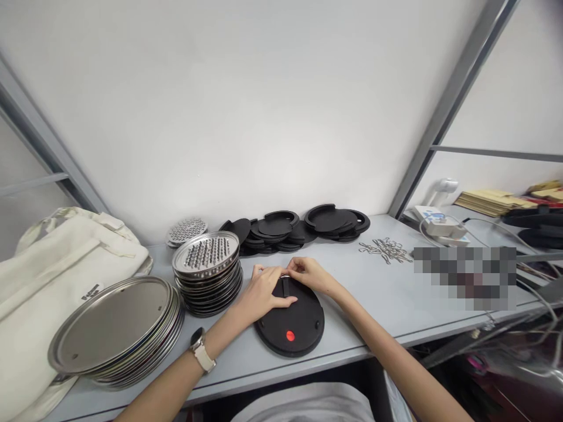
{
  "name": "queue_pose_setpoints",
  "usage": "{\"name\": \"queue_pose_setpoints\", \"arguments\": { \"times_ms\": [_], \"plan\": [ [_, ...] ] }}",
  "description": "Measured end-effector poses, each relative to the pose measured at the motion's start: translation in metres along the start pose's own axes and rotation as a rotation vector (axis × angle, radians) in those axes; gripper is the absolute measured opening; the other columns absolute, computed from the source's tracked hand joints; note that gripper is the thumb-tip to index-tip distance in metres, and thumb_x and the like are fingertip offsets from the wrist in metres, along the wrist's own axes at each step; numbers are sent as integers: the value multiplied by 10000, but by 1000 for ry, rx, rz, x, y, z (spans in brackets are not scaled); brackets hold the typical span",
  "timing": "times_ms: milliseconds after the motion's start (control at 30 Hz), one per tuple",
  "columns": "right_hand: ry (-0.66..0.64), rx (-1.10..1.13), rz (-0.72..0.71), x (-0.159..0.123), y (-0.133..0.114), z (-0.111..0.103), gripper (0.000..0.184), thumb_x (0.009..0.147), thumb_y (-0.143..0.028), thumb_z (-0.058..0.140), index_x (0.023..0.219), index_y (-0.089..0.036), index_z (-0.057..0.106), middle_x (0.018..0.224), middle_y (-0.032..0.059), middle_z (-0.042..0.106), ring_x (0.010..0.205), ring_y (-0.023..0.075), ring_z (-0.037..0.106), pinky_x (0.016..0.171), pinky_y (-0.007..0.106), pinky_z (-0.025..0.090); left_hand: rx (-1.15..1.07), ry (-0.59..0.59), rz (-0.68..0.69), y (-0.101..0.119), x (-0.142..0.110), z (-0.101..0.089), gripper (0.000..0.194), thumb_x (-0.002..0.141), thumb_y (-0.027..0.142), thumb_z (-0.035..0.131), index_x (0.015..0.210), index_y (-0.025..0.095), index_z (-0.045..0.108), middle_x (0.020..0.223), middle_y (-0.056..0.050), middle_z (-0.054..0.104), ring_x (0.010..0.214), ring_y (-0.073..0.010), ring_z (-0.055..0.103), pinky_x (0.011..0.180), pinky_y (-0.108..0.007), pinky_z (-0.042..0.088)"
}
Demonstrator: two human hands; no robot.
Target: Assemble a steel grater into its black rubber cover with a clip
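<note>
A black round plastic disc (294, 325) with a red dot lies on the grey table (369, 305) in front of me. My left hand (262, 292) rests on the disc's left part, thumb pressing near a small black tab at its middle. My right hand (308, 273) pinches a small metal clip at the disc's far edge, fingers closed. A watch is on my left wrist.
A stack of perforated steel grater discs (206, 266) and a stack of flat steel plates (116, 328) stand to the left, next to a white cloth bag (53, 264). Black discs (299, 225) are piled at the back; loose metal clips (386, 250) lie to the right.
</note>
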State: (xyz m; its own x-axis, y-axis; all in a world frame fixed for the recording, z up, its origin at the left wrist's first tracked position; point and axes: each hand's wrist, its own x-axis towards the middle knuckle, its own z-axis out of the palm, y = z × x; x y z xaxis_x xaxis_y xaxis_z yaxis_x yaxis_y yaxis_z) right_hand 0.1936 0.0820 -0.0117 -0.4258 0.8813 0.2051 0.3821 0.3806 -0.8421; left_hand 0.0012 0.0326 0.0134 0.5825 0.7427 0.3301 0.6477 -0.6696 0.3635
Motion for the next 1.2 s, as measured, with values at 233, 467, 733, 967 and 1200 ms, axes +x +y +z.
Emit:
{"name": "queue_pose_setpoints", "arguments": {
  "times_ms": [233, 467, 733, 967, 1200],
  "plan": [
    [-23, 66, 32, 2, 1, -1, 195, 785, -330, 605, 742, -140, 617, 637, 14, 617, 574, 125, 540, 552, 235, 421, 32, 1, -16, -1, -1, 2, 428, 768, 472, 664, 1065, 204, 512, 1048, -35, 601, 988, -239, 522, 903, -366, 311],
    [-39, 136, 85, 3, 1, -2, 246, 749, -378, 648, 729, -134, 624, 640, 20, 622, 567, 118, 534, 548, 233, 415, 74, 42, -2, -2, -1, 5, 446, 768, 506, 646, 1061, 191, 531, 1007, -50, 592, 983, -244, 523, 914, -387, 314],
    [-45, 149, 85, 3, 2, -2, 250, 742, -381, 657, 745, -132, 628, 664, 27, 627, 587, 122, 537, 565, 237, 419, 91, 52, -21, -5, -1, 8, 464, 750, 533, 649, 1046, 187, 556, 976, -55, 595, 966, -251, 519, 906, -397, 318],
    [-38, 121, 82, 3, -1, -2, 231, 749, -366, 651, 741, -137, 631, 649, 17, 615, 575, 118, 521, 555, 233, 407, 88, 38, -31, -3, 0, 5, 451, 747, 537, 654, 1008, 180, 565, 958, -50, 598, 944, -241, 524, 890, -389, 327],
    [-43, 122, 85, 2, -1, -2, 201, 756, -336, 638, 736, -137, 621, 624, 4, 591, 559, 110, 502, 545, 229, 390, 117, 35, -22, -4, 0, 5, 446, 747, 535, 656, 989, 170, 569, 934, -52, 599, 924, -242, 523, 891, -389, 319]
  ]
}}
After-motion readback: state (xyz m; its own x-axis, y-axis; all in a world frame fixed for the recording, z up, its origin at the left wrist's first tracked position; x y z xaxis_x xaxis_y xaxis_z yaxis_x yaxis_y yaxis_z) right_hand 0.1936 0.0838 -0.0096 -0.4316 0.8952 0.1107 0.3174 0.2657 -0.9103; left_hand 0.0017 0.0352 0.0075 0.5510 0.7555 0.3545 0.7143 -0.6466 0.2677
